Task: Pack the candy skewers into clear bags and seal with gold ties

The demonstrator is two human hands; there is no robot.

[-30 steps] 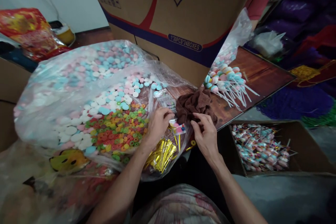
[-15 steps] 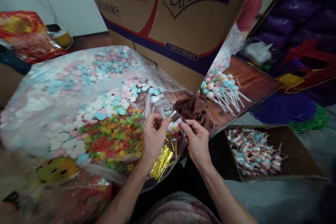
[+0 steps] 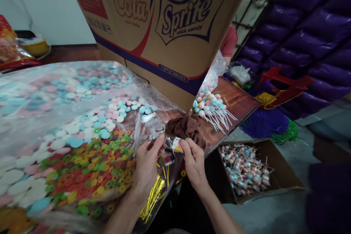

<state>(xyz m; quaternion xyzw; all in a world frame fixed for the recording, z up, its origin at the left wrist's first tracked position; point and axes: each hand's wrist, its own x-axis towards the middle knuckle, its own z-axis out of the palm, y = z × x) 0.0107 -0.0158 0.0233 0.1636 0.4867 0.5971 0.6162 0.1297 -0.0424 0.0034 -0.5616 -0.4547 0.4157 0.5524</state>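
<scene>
My left hand (image 3: 148, 162) and my right hand (image 3: 193, 161) together pinch a small clear printed bag (image 3: 175, 144) by its top edge, held just above the table's near edge. More small clear bags (image 3: 154, 126) lie on the table behind it. Gold twist ties (image 3: 153, 199) lie under my left wrist. A big clear sack (image 3: 68, 117) of blue, pink and white disc candies and coloured ring candies (image 3: 90, 168) fills the left. A brown cloth (image 3: 186, 128) lies just beyond my right hand.
A large "Cola Sprite stick candy" carton (image 3: 164, 18) stands behind. Pastel lollipops (image 3: 211, 106) lie on the wooden table (image 3: 236, 98). A cardboard box (image 3: 285, 184) of wrapped lollipops sits on the floor at right. Purple sacks (image 3: 301, 25) pile up far right. A person's red sleeve (image 3: 229, 40) shows behind the carton.
Both hands have lifted the small bag off the table and now hold it between them. The camera has tilted up and to the right, showing more of the carton and purple sacks.
</scene>
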